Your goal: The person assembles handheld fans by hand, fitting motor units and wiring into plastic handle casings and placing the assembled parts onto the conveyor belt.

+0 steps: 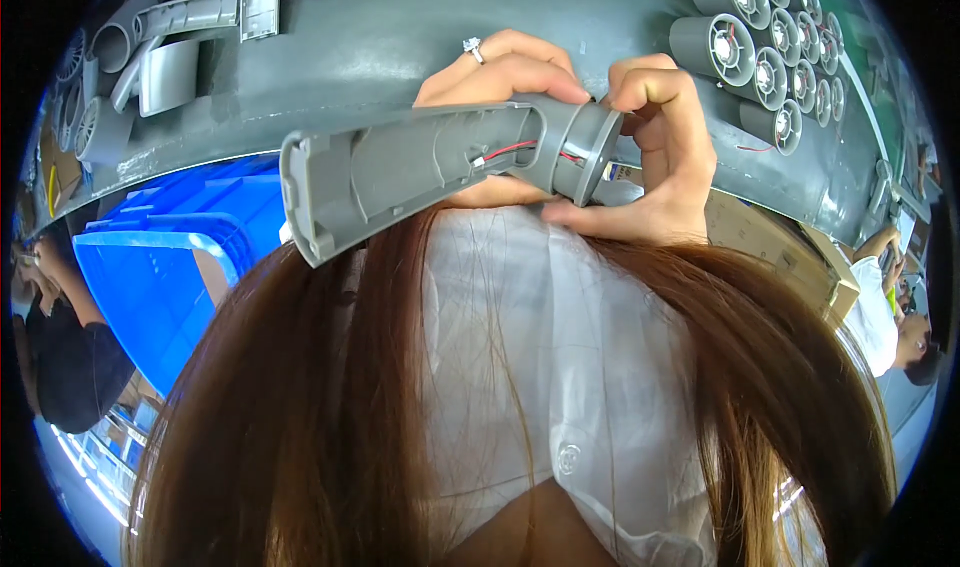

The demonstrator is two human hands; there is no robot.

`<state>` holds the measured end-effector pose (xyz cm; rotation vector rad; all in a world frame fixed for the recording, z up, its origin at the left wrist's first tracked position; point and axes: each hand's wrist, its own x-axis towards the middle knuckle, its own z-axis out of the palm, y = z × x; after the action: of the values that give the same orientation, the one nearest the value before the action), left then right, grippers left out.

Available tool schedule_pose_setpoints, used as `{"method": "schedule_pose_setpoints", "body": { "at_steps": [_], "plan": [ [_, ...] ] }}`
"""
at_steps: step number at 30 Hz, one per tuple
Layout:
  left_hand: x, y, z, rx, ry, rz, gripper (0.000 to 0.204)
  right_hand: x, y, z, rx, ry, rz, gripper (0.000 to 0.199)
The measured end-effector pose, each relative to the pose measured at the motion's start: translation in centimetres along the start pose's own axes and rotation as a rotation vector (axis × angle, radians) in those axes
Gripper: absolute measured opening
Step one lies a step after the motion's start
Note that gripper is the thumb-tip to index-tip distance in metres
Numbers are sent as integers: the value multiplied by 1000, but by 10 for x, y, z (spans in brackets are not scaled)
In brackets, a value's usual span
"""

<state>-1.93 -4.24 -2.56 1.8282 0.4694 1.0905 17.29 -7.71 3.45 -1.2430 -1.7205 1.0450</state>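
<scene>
1. Nearest the camera, long brown hair [300, 407] and a white shirt [560, 367] fill the lower half of the frame, hiding whatever lies below the hands.
2. Just above, at mid-frame, a grey plastic handle housing [400, 172] is held in the air, slanting from its open end at centre left up to a round collar at centre right. Red and white wires [505, 151] show through an opening near the collar.
3. The left hand [500, 77], wearing a ring [472, 49], wraps over the housing from behind, its fingers closed on the top edge beside the collar.
4. The right hand [665, 157] is curled shut around the collar end, thumb below and fingers above. Both hands clamp the same part, close together.
5. Beyond them, the grey workbench [400, 37] curves across the upper frame, with bare surface between the hands and its far rim.
6. At the upper right, grey cylindrical motor units [760, 37] stand in close rows. At the upper left lie loose grey housing shells [170, 47].
7. Below the bench edge at left sits a blue plastic bin [150, 277]; cardboard boxes [780, 257] sit at right.
</scene>
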Motion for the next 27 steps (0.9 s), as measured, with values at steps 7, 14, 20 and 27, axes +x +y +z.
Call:
{"method": "schedule_pose_setpoints", "body": {
  "at_steps": [7,14,20,27],
  "plan": [
    [-7,-1,-1,35,11,-53,71,-1,0,5,109,-87,88,74],
    [-15,12,1,281,231,-419,66,7,23,13,-93,93,-68,69],
    [-12,56,-23,631,147,-536,22,2,21,0,-333,258,-53,59],
    [16,32,-6,802,193,357,26,6,15,-2,-360,252,-136,65]
  ]
}}
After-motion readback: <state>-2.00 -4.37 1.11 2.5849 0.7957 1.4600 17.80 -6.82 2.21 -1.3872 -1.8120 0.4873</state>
